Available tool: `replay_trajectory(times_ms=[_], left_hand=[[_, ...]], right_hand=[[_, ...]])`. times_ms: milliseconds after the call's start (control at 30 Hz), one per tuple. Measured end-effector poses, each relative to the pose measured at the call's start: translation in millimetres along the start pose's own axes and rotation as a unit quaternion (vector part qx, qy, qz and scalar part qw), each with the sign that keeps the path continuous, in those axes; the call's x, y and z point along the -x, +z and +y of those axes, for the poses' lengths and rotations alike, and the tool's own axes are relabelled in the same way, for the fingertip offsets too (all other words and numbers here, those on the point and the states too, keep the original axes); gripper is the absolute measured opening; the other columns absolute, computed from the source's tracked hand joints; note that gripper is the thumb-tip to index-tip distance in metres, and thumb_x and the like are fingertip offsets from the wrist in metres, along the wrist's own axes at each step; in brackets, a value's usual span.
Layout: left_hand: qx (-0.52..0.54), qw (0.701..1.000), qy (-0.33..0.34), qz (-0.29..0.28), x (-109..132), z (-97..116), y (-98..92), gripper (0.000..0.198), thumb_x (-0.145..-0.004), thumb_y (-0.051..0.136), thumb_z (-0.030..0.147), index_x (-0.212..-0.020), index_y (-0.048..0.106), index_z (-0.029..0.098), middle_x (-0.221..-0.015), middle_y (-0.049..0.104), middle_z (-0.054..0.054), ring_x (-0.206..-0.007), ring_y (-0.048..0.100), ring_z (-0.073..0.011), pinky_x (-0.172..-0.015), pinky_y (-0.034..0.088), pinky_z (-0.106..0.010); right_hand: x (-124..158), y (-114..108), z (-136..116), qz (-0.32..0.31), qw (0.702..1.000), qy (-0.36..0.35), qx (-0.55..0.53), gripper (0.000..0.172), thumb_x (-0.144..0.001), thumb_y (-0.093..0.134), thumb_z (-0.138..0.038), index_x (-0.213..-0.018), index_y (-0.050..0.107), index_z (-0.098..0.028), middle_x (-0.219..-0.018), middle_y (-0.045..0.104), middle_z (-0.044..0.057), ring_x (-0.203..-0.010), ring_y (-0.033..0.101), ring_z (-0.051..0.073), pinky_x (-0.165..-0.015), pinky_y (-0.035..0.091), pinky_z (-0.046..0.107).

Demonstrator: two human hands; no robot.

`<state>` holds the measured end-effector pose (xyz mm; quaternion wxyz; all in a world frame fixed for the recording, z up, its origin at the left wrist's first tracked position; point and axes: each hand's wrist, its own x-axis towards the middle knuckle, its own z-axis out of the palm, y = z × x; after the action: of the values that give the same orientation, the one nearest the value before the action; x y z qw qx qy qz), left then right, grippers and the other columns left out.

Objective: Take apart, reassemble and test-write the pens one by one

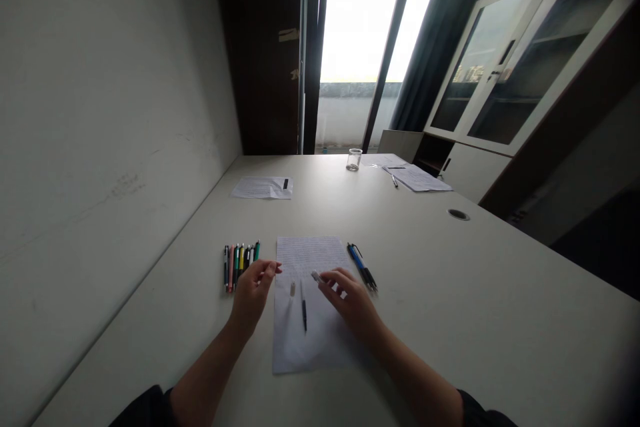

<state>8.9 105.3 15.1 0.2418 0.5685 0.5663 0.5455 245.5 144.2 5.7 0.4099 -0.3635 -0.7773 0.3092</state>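
Observation:
My right hand (349,295) pinches a small whitish, see-through piece (317,276) over a sheet of lined paper (300,357). It looks like a pen part, but its kind is unclear. My left hand (254,288) hovers by the sheet's left edge, thumb and fingers pressed together. Whether something tiny sits in that pinch cannot be made out. Between the hands, a slim pen (304,310) with a dark lower half lies on the paper, its point toward me. Just left of it is a small pale, translucent piece (293,289).
Several pens (237,265) lie in a row left of the paper, partly behind my left hand. Two blue and black pens (363,267) lie to its right. Farther back are a glass (354,159), loose sheets (263,187), a paper stack (417,178) and a wall (125,147) at left.

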Motion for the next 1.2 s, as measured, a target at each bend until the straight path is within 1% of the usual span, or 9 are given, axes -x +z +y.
replay_trajectory(times_ms=[167, 300, 433, 567, 700, 833, 967, 1100, 1200], left_hand=[[-0.047, 0.998, 0.042, 0.001, 2.5, 4.0, -1.8, 0.023, -0.095, 0.052, 0.036, -0.095, 0.069, 0.02, -0.093, 0.07, -0.005, -0.087, 0.066, -0.0206, -0.073, 0.053, -0.03], [-0.103, 0.986, 0.133, -0.008, 3.9, 13.2, -3.7, 0.017, -0.095, 0.055, 0.031, -0.095, 0.07, 0.022, -0.091, 0.069, -0.005, -0.086, 0.063, -0.0206, -0.075, 0.052, -0.032], [-0.117, 0.965, 0.227, -0.055, 6.1, 19.3, -3.2, 0.014, -0.094, 0.06, 0.028, -0.103, 0.07, 0.024, -0.094, 0.069, -0.006, -0.091, 0.06, -0.0218, -0.082, 0.05, -0.036], [-0.133, 0.943, 0.288, -0.104, 9.7, 19.2, -0.5, 0.023, -0.089, 0.068, 0.031, -0.111, 0.068, 0.025, -0.095, 0.069, -0.006, -0.091, 0.059, -0.0226, -0.079, 0.051, -0.036], [-0.154, 0.928, 0.311, -0.132, 12.1, 21.2, 0.6, 0.022, -0.088, 0.069, 0.027, -0.11, 0.069, 0.026, -0.093, 0.07, -0.006, -0.091, 0.058, -0.0221, -0.079, 0.051, -0.035], [-0.169, 0.922, 0.32, -0.14, 12.5, 24.3, 0.6, 0.018, -0.088, 0.068, 0.024, -0.107, 0.069, 0.025, -0.09, 0.071, -0.005, -0.089, 0.058, -0.022, -0.078, 0.051, -0.036], [-0.178, 0.919, 0.322, -0.141, 12.9, 23.1, 1.9, 0.019, -0.089, 0.066, 0.022, -0.108, 0.068, 0.026, -0.09, 0.071, -0.005, -0.088, 0.059, -0.022, -0.078, 0.052, -0.036], [-0.186, 0.92, 0.314, -0.141, 13.3, 21.5, 3.1, 0.019, -0.091, 0.064, 0.022, -0.11, 0.068, 0.025, -0.092, 0.072, -0.006, -0.087, 0.059, -0.0219, -0.078, 0.053, -0.037], [-0.186, 0.922, 0.309, -0.139, 13.4, 21.6, 3.8, 0.02, -0.092, 0.062, 0.023, -0.111, 0.067, 0.025, -0.092, 0.071, -0.006, -0.088, 0.059, -0.0222, -0.078, 0.054, -0.038]], right_hand=[[0.2, -2.0, -7.4, 0.005, 0.999, -0.04, -0.017, 0.017, -0.096, 0.057, -0.029, -0.105, 0.068, -0.022, -0.094, 0.061, 0.006, -0.08, 0.06, 0.016, -0.067, 0.052, 0.027], [0.5, -3.4, -13.3, -0.008, 0.998, -0.061, -0.01, 0.019, -0.096, 0.057, -0.03, -0.109, 0.069, -0.023, -0.094, 0.06, 0.006, -0.079, 0.061, 0.017, -0.068, 0.053, 0.028], [1.4, -3.4, -13.9, -0.011, 0.996, -0.087, 0.015, 0.019, -0.094, 0.061, -0.032, -0.11, 0.07, -0.025, -0.094, 0.062, 0.007, -0.083, 0.062, 0.019, -0.074, 0.055, 0.032], [2.8, -3.5, -12.8, -0.009, 0.995, -0.101, 0.026, 0.019, -0.093, 0.063, -0.032, -0.109, 0.07, -0.025, -0.094, 0.064, 0.007, -0.084, 0.063, 0.02, -0.076, 0.055, 0.034], [3.7, -4.4, -14.5, -0.012, 0.993, -0.111, 0.021, 0.018, -0.092, 0.064, -0.029, -0.109, 0.07, -0.025, -0.095, 0.065, 0.007, -0.085, 0.063, 0.02, -0.077, 0.055, 0.033], [3.5, -4.6, -16.9, -0.007, 0.993, -0.121, 0.013, 0.017, -0.092, 0.065, -0.028, -0.107, 0.071, -0.024, -0.093, 0.066, 0.007, -0.084, 0.064, 0.019, -0.075, 0.055, 0.032], [3.3, -5.3, -19.4, 0.005, 0.992, -0.128, -0.002, 0.017, -0.092, 0.064, -0.028, -0.108, 0.069, -0.024, -0.095, 0.068, 0.007, -0.085, 0.066, 0.02, -0.076, 0.056, 0.032], [4.8, -7.4, -22.3, 0.015, 0.993, -0.111, -0.034, 0.024, -0.093, 0.063, -0.028, -0.116, 0.064, -0.023, -0.098, 0.071, 0.008, -0.088, 0.069, 0.021, -0.078, 0.058, 0.035], [7.0, -8.7, -22.9, 0.037, 0.993, -0.095, -0.052, 0.025, -0.093, 0.063, -0.026, -0.118, 0.062, -0.023, -0.1, 0.073, 0.008, -0.089, 0.07, 0.021, -0.079, 0.059, 0.035]])
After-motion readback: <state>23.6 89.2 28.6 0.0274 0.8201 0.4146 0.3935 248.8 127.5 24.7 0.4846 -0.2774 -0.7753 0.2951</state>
